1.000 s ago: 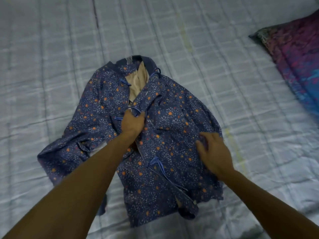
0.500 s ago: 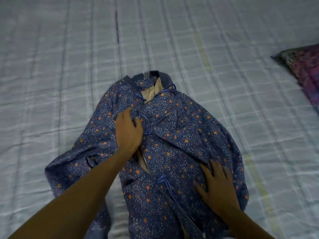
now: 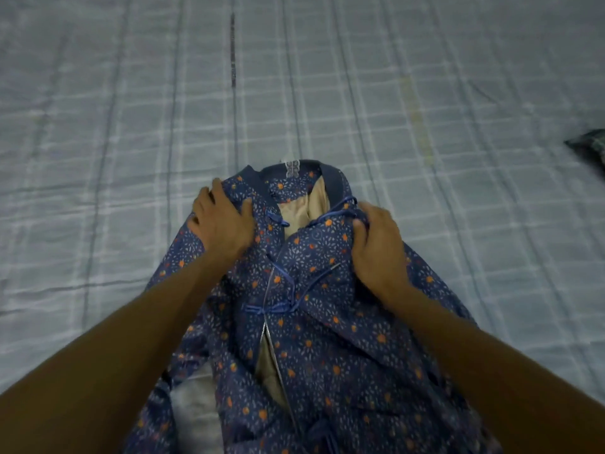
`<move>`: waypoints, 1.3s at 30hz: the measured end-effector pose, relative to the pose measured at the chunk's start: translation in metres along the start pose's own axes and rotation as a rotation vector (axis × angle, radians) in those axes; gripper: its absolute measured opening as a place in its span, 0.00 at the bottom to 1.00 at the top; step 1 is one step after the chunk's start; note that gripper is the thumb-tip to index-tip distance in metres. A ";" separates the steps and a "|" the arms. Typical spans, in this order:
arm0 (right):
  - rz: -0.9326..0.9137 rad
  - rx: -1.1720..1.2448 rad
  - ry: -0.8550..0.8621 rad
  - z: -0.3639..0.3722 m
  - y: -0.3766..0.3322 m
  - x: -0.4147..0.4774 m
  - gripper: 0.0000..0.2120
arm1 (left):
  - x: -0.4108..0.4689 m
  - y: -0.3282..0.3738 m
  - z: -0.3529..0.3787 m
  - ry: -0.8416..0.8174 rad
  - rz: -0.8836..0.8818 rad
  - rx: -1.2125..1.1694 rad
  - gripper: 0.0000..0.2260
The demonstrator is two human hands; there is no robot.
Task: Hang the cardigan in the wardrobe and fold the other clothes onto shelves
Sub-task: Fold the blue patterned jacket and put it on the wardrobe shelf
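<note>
You are leaning over a floral jacket [image 3: 327, 339] that is lying front-up on the checked bedcover [image 3: 131, 126], its dark ribbed collar [image 3: 334, 185] pointing away from you and its hem running out of view at the bottom edge. Your left hand [image 3: 222, 224] is resting on the jacket's left shoulder just beside the collar, fingers spread and fairly straight, palm pressing the cloth down without closing round it; the fingertips are reaching the shoulder's outer edge. Your right hand [image 3: 376, 247] is sitting on the other shoulder, fingers curled over and thumb tucked in, bunching a fold of the printed cloth next to the collar, so it is grasping the jacket. Between your two hands the neck is gaping and showing the beige lining [image 3: 307, 208], with a white label [image 3: 292, 168] standing at the back of the collar. A blue knotted fastening [image 3: 271, 309] is holding the two fronts together at chest height, and below it the fronts are parting along the zip [image 3: 271, 348], showing more lining. The sleeves are trailing down either side of your forearms, rumpled. A dark stripe [image 3: 233, 50] is running up the bedcover beyond the collar, and the corner of a dark pillow [image 3: 589, 149] is poking in at the right edge, well apart from the jacket.
</note>
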State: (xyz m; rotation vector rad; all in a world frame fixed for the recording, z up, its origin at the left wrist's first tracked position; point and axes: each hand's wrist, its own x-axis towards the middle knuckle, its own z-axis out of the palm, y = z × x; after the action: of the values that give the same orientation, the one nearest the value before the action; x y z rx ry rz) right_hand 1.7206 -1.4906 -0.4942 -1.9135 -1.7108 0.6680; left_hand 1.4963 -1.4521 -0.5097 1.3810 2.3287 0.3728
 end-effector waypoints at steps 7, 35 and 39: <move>0.045 -0.203 -0.357 0.014 0.015 0.089 0.06 | 0.051 -0.019 -0.010 0.153 0.155 -0.253 0.09; -0.020 -0.517 -0.256 0.025 0.066 0.079 0.35 | 0.033 0.151 0.083 -0.146 0.213 -0.423 0.11; -0.196 -0.464 -0.196 0.026 0.072 0.075 0.37 | 0.054 0.159 0.058 0.045 0.143 -0.488 0.04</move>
State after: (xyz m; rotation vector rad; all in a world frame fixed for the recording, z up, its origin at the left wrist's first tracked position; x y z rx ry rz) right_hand 1.7658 -1.4222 -0.5637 -1.9836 -2.3044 0.4188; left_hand 1.6229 -1.3281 -0.5043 1.2979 1.9884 0.9506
